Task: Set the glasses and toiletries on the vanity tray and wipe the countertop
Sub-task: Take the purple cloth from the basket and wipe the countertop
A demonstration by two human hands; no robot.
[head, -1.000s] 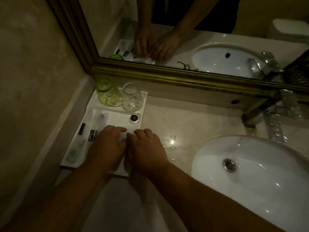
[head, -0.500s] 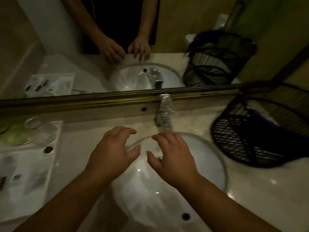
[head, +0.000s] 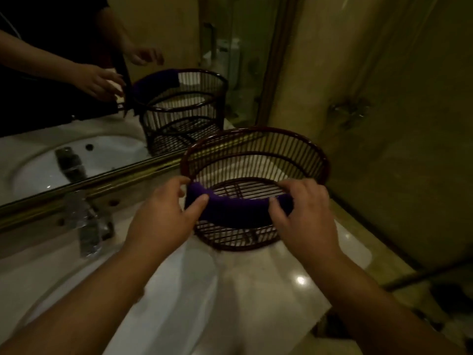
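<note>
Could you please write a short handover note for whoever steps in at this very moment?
Left hand: on the purple cloth draped over the near rim of the dark slatted basket, thumb pressing it; whether it is gripped is unclear.
Right hand: fingers curled onto the same cloth at its other end.
The basket stands on the countertop, right of the sink and faucet, close to the mirror.
The vanity tray, glasses and toiletries are out of view, so their state cannot be confirmed.
Left: probably take the cloth and wipe the countertop, then check the tray.
</note>
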